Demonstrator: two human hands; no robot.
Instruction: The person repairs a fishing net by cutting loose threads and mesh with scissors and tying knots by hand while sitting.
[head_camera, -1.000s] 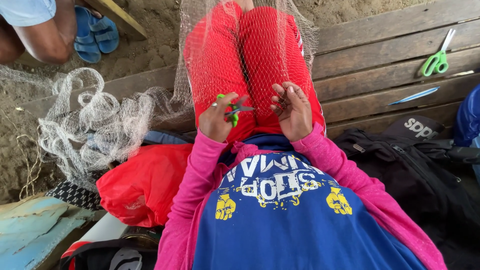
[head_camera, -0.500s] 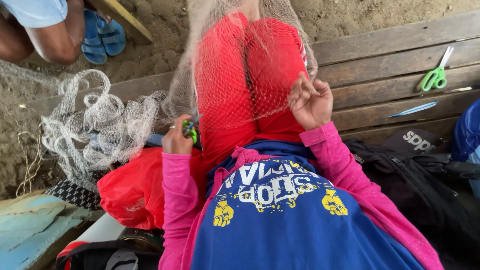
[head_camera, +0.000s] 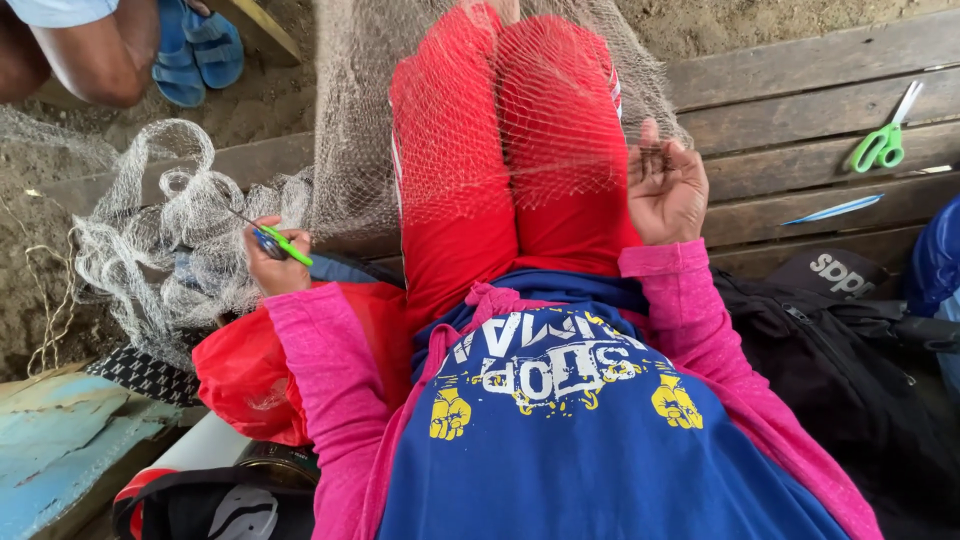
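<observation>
A pale fishing net (head_camera: 500, 130) is draped over my red-trousered legs (head_camera: 500, 180), which stretch out in front of me. Out to the left, over a heap of the same net (head_camera: 160, 240), my left hand (head_camera: 272, 262) is closed around a small green-handled cutting tool (head_camera: 283, 243). My right hand (head_camera: 665, 190) is raised, palm toward me, beside my right thigh. Its fingers are curled into the net's mesh at the edge and hold it taut.
I sit on a wooden plank bench (head_camera: 800, 110). Green scissors (head_camera: 885, 145) and a thin blue tool (head_camera: 838, 208) lie on it to the right. A black backpack (head_camera: 850, 330) is at my right, a red bag (head_camera: 250, 370) at my left. Another person's leg (head_camera: 90, 60) and blue sandals (head_camera: 195, 45) are top left.
My left hand has swung from my lap out to the left with the cutting tool. My right hand has shifted right and up, spreading the net wider across my legs.
</observation>
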